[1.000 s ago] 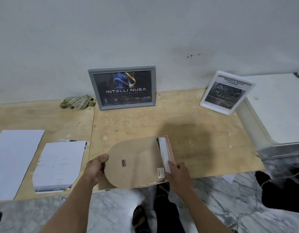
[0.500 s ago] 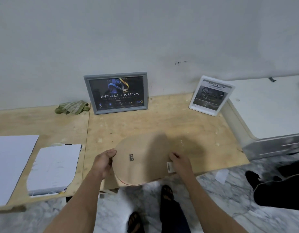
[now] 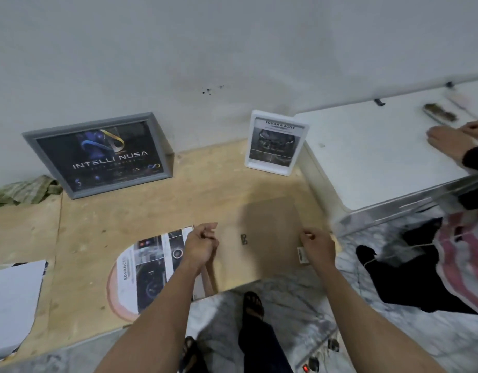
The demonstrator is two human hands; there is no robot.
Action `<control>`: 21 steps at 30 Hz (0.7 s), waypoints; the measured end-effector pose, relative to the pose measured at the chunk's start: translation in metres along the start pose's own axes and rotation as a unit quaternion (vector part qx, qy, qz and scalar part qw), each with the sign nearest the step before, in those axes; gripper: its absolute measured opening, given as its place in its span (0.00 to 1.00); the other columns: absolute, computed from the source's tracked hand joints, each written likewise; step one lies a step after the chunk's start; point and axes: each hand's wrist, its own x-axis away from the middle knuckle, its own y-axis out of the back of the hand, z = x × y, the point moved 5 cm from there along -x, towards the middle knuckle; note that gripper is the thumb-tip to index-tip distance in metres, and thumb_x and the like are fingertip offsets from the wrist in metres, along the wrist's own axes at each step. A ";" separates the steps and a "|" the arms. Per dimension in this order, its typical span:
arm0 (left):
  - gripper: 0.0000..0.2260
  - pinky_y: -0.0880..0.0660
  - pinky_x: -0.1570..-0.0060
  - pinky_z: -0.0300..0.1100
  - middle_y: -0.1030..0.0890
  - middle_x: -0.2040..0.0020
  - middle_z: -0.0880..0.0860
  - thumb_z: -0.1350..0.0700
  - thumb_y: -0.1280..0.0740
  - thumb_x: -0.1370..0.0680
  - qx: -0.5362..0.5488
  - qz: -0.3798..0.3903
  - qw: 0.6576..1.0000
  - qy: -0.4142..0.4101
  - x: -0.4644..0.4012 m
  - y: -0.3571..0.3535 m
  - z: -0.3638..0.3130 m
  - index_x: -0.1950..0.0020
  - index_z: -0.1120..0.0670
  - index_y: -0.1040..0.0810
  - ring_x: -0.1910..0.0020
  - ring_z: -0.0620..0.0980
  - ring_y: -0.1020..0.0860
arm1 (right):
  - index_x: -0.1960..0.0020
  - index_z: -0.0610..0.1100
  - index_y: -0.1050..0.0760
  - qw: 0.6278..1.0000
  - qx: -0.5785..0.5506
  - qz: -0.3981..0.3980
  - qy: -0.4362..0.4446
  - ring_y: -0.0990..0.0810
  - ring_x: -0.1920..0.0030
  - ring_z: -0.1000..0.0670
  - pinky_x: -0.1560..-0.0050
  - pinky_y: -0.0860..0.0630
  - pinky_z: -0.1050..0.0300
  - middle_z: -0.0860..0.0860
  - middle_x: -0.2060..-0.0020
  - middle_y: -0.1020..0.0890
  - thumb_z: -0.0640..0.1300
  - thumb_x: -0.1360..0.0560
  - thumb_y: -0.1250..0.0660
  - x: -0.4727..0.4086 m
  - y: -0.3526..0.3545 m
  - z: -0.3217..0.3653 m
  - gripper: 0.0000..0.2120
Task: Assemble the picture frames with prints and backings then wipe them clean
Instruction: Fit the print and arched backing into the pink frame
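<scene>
On the plywood bench, at six o'clock, the left hand and right hand each pinch a side edge of the brown backing board. At eight o'clock lies a loose print, unframed. At eleven and one o'clock two frames, the grey frame and white frame, look assembled; the cloth sits at ten, so wiping seems left.

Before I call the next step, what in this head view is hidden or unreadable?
- Left hand: fingers curled at the brown backing board edge; motion blur hides whether they pinch it.
- Right hand: same doubt at the board's right edge.
- Pink frame: the print and left forearm cover most of it.
- White sheet: cut off by the left edge.
</scene>
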 end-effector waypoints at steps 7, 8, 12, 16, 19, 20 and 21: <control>0.21 0.35 0.71 0.35 0.28 0.66 0.53 0.79 0.38 0.31 -0.047 -0.031 0.998 0.026 -0.028 -0.054 0.025 0.58 0.53 0.22 0.69 0.52 0.33 | 0.44 0.45 0.18 0.998 0.051 0.009 -0.023 0.20 0.50 0.42 0.53 0.25 0.55 0.44 0.48 0.17 0.43 0.24 0.35 -0.054 0.009 -0.037 0.11; 0.19 0.34 0.69 0.36 0.27 0.66 0.51 0.76 0.36 0.33 -0.056 -0.037 0.997 0.028 -0.030 -0.055 0.030 0.58 0.51 0.21 0.70 0.52 0.32 | 0.45 0.46 0.18 0.998 0.052 0.010 -0.019 0.19 0.51 0.43 0.54 0.24 0.56 0.45 0.49 0.16 0.43 0.24 0.35 -0.059 0.007 -0.039 0.11; 0.12 0.24 0.50 0.50 0.19 0.59 0.49 0.63 0.28 0.31 -0.107 -0.067 0.991 0.045 -0.029 -0.060 0.033 0.53 0.47 0.18 0.56 0.54 0.21 | 0.45 0.47 0.18 0.997 0.073 0.014 -0.021 0.19 0.52 0.43 0.59 0.28 0.58 0.45 0.51 0.16 0.41 0.25 0.35 -0.069 0.001 -0.041 0.12; 0.13 0.30 0.38 0.41 0.17 0.41 0.53 0.62 0.34 0.23 -0.197 -0.123 0.972 0.021 -0.016 -0.056 0.019 0.41 0.54 0.18 0.40 0.55 0.22 | 0.51 0.46 0.18 0.995 0.092 0.001 -0.034 0.19 0.56 0.43 0.61 0.26 0.57 0.45 0.54 0.17 0.39 0.27 0.39 -0.067 -0.005 -0.038 0.12; 0.14 0.31 0.41 0.38 0.17 0.41 0.51 0.63 0.39 0.22 -0.207 -0.153 0.966 0.012 -0.009 -0.044 0.009 0.44 0.52 0.17 0.40 0.54 0.22 | 0.56 0.41 0.20 0.996 0.087 0.029 -0.008 0.21 0.60 0.43 0.64 0.27 0.55 0.43 0.58 0.18 0.38 0.26 0.40 -0.056 -0.019 -0.022 0.09; 0.14 0.31 0.43 0.38 0.16 0.42 0.50 0.63 0.39 0.23 -0.203 -0.162 0.966 0.014 -0.007 -0.035 0.006 0.45 0.51 0.17 0.40 0.54 0.21 | 0.58 0.41 0.21 0.995 0.088 0.043 0.015 0.21 0.60 0.42 0.63 0.26 0.52 0.42 0.59 0.18 0.39 0.26 0.40 -0.050 -0.027 -0.012 0.09; 0.14 0.30 0.45 0.39 0.16 0.44 0.49 0.62 0.39 0.23 -0.203 -0.171 0.964 0.013 -0.005 -0.026 0.003 0.46 0.50 0.17 0.41 0.53 0.21 | 0.59 0.41 0.22 0.993 0.096 0.061 0.036 0.21 0.58 0.41 0.61 0.26 0.51 0.42 0.59 0.18 0.39 0.25 0.40 -0.043 -0.036 -0.002 0.09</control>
